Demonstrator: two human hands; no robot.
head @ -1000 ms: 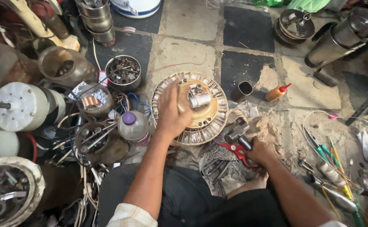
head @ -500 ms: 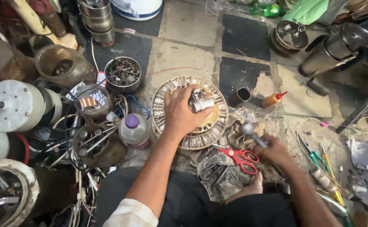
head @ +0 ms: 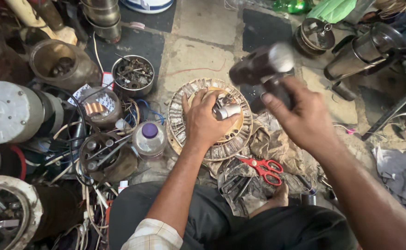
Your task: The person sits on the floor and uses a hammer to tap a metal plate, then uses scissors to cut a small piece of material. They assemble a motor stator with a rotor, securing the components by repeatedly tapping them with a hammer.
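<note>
the round fan stator (head: 210, 120), a ring of metal laminations with windings and a brassy middle, lies flat on the tiled floor (head: 203, 51) right in front of the seated person's knees, partly on a grubby cloth (head: 277, 148). the left hand (head: 207, 120) is pressed down on the middle of it, fingers curled around a short silvery cylinder (head: 227, 111) at the hub, so that hand is closed on the cylinder. the right hand (head: 305, 118) is lifted above the floor just right of the stator, fist closed around the handle of a hammer (head: 261, 67); it's blurred, with a dark body and a pale round end up top, hanging over the stator's far right edge.

just below the stator, red-handled scissors (head: 263, 167) lie on the cloth next to a heap of dark metal tools (head: 237, 185). touching the stator's left side is a clear plastic bottle with a purple cap (head: 149, 138). left of that there's a round motor housing with bolts sticking up (head: 103, 155), a small copper coil (head: 94, 109), and farther back a metal bowl full of screws and scrap bits (head: 133, 74). a big white motor drum (head: 10, 111) sits at the far left. over at the top right, well apart from the hands, are steel mixer jars (head: 365, 48).
</note>
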